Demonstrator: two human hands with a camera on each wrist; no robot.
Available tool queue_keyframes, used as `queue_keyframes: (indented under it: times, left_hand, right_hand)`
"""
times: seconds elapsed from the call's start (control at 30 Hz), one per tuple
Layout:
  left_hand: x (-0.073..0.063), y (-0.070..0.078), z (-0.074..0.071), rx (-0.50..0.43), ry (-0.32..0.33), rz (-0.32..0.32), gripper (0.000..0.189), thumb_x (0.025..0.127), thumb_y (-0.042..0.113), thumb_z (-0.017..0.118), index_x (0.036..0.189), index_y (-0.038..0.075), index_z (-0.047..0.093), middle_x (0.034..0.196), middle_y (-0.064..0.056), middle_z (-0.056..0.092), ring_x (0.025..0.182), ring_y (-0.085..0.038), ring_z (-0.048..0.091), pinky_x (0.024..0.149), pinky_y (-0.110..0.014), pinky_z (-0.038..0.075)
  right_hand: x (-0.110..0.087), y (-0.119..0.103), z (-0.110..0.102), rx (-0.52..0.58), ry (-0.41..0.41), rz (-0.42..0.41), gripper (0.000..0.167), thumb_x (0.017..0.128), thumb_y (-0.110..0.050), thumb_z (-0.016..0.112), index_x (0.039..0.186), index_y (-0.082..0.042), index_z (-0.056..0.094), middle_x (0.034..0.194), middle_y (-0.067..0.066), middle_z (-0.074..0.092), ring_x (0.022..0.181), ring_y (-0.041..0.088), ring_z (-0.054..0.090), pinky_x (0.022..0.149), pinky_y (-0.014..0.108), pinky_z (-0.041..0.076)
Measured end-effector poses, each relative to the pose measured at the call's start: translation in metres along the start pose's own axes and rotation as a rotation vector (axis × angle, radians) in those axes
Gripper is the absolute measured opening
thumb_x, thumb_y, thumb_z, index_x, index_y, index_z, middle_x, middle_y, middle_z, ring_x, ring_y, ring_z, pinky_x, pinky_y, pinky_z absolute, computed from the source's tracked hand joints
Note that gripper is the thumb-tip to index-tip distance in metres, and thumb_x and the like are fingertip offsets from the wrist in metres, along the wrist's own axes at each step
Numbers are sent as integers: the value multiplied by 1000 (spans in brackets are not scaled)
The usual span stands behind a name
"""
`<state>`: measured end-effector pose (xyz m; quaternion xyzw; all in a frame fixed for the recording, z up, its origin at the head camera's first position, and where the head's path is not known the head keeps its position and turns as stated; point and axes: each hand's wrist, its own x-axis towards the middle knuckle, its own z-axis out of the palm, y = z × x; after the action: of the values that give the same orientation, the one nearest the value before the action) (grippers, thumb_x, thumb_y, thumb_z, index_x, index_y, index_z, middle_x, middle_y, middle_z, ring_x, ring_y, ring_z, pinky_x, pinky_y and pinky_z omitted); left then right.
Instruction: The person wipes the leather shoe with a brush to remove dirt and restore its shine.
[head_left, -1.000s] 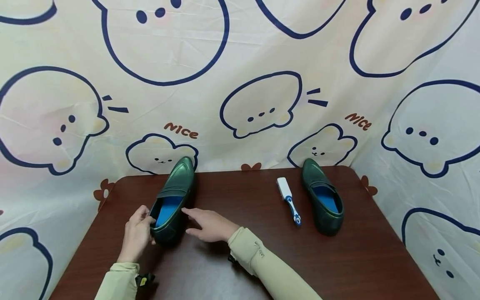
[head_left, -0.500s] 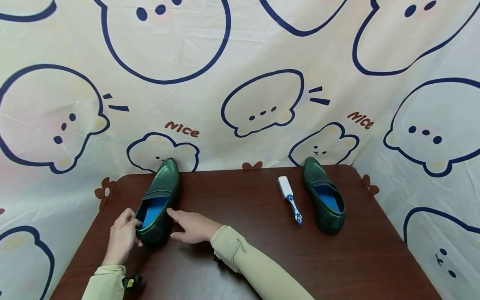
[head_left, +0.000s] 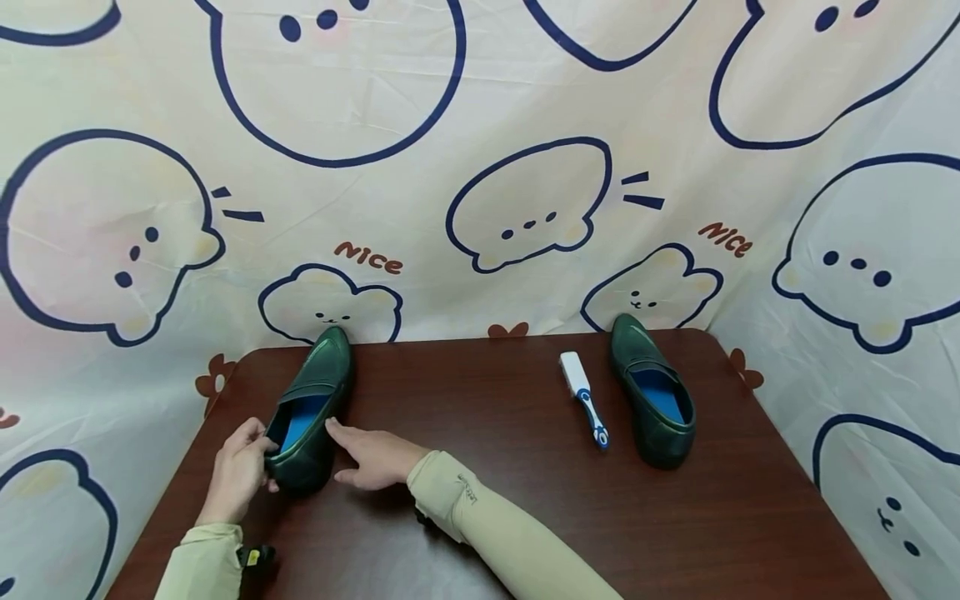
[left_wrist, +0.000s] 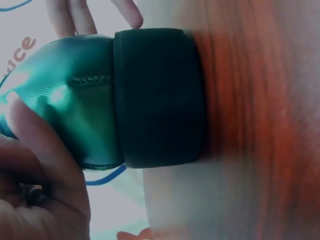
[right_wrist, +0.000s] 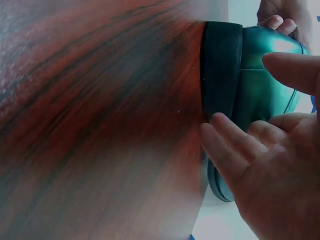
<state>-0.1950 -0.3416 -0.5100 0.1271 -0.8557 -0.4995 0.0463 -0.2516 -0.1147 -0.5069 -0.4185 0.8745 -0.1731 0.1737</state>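
Note:
A dark green loafer (head_left: 321, 362) with a blue insole stands at the left of the table, toe pointing to the back. My left hand (head_left: 236, 473) pinches its rim near the heel, on the left side. On the other side, my right hand (head_left: 378, 458) has its fingers extended along the shoe's right flank. In the left wrist view the black heel block (left_wrist: 160, 100) shows below the green back, with the left thumb (left_wrist: 37, 125) against the leather. The right wrist view has the right hand's fingers (right_wrist: 230, 150) right beside the sole.
A matching green loafer (head_left: 663, 446) stands at the right of the table (head_left: 480, 392). Just left of that shoe lies a white-and-blue brush (head_left: 576, 375). A cartoon-printed cloth (head_left: 420, 208) hangs behind the table's back edge and along the sides.
Both hands have moved left together with the left loafer, which has slid toward the table's left side. The brush and right loafer have stayed in place.

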Motion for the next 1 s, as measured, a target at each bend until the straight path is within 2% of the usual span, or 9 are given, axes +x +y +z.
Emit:
queue_keyframes:
  times: [0.17,0.37,0.5,0.63,0.73,0.87,0.93,1.0]
  left_hand:
    - [2,6,-3,80,-25,-16,17,106,10,36,97,0,46,60,-8,45,49,-36,57,52,-40,56]
    - [2,12,-6,132,-47,-38,19,107,14,35,100,0,47,64,-9,47,52,-35,61,56,-39,57]
    - [1,15,-6,177,-92,-73,24,109,20,34,102,0,46,70,-12,51,56,-31,67,61,-38,58]
    - [-1,21,-7,291,-99,-61,30,111,27,34,105,0,47,75,-15,56,59,-25,71,66,-38,56]
    - [-4,26,-5,424,-22,-18,32,110,29,37,106,0,48,72,-13,57,57,-25,66,60,-38,49]
    - [-10,35,3,568,165,76,27,107,28,48,107,0,50,61,-9,52,54,-26,51,50,-37,36]
    - [-12,42,10,604,255,149,24,104,25,54,108,2,53,57,-8,48,50,-26,46,45,-37,32]
    - [-12,49,20,621,313,248,21,102,23,59,108,3,56,54,-6,46,45,-23,42,42,-36,29]
  right_hand:
    - [1,0,1,7,-13,23,82,105,-39,60,167,-25,8,172,-13,13,152,-3,25,119,14,26]
    - [0,0,0,9,-23,18,81,106,-40,58,167,-28,7,172,-17,12,153,-5,22,120,14,25]
    - [-11,6,-2,-6,-37,4,78,106,-37,58,167,-27,10,172,-15,15,153,-3,23,120,16,26]
    - [-25,16,-10,-7,-22,16,75,107,-34,57,167,-26,14,172,-14,18,154,0,24,121,19,28]
    - [-35,26,-17,0,12,29,71,107,-33,57,167,-26,18,171,-12,22,154,2,27,121,23,30]
    - [-52,42,-29,-7,68,64,68,108,-33,57,166,-26,23,169,-8,30,153,8,34,121,29,34]
    - [-62,51,-36,-14,97,87,67,108,-32,56,166,-25,24,168,-4,34,152,12,37,120,33,37]
    - [-72,61,-44,-27,133,105,65,108,-31,56,165,-24,26,166,0,39,150,16,42,119,37,40]
